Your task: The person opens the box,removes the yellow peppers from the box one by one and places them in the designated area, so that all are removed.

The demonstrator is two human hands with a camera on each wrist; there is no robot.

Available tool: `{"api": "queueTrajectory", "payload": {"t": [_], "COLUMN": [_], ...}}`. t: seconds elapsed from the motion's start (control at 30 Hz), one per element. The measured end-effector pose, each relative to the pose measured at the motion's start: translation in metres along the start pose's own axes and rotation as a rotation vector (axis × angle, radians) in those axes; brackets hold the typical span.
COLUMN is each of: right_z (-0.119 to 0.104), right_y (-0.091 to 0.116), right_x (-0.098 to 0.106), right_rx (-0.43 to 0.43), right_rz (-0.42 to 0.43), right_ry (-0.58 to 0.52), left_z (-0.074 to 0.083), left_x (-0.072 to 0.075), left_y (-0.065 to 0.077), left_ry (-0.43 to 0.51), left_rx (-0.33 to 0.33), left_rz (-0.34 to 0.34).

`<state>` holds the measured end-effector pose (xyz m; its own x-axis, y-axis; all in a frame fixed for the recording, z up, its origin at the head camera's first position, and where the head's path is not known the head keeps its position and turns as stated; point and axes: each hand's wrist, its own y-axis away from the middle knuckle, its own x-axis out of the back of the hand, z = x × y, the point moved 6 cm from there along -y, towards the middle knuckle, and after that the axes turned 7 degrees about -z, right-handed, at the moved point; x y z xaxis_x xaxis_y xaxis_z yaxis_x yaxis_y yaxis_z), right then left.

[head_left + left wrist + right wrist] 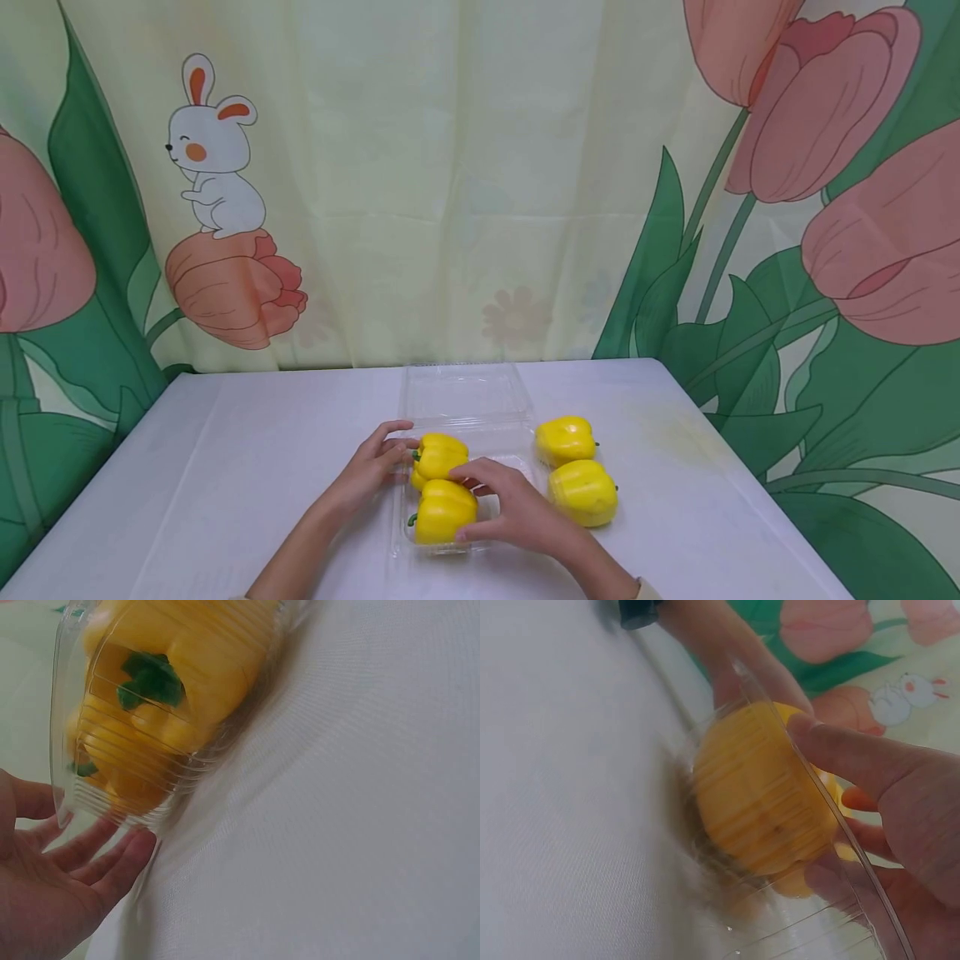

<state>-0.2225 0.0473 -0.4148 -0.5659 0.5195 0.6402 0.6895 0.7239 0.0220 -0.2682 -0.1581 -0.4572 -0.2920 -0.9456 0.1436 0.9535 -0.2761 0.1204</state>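
Observation:
A clear plastic clamshell container (495, 437) lies opened on the table, its lid folded back toward the curtain. Two yellow bell peppers sit along its left side: a nearer bell pepper (442, 514) and a farther bell pepper (442, 454), green stems facing left. My right hand (517, 508) holds the nearer bell pepper between thumb and fingers; in the right wrist view this bell pepper (757, 787) shows through the clear wall. My left hand (370, 467) touches the container's left side near its far corner, and in the left wrist view its fingers (124, 862) are extended against the ribbed plastic.
Two more yellow bell peppers lie on the table right of the container, a rear bell pepper (566, 440) and a front bell pepper (583, 493). A white cloth covers the table (247, 467). Behind it hangs a printed curtain (450, 208) with tulips and a rabbit.

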Motion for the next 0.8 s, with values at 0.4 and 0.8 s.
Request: {"api": "queueTrajectory", "payload": {"t": [0.4, 0.8], "right_z": [-0.0009, 0.0003], "right_y": [-0.0027, -0.0031], "right_x": [-0.0008, -0.0006], "right_rx": [-0.015, -0.006], "right_rz": [-0.016, -0.011], "right_ry": [-0.033, -0.044], "left_z": [0.0013, 0.0024], "left_x": [-0.0005, -0.0007], "left_y": [0.0011, 0.0022], "left_ry": [-0.008, -0.004], "left_rx": [0.006, 0.013], "left_rz": [0.02, 0.009]}}
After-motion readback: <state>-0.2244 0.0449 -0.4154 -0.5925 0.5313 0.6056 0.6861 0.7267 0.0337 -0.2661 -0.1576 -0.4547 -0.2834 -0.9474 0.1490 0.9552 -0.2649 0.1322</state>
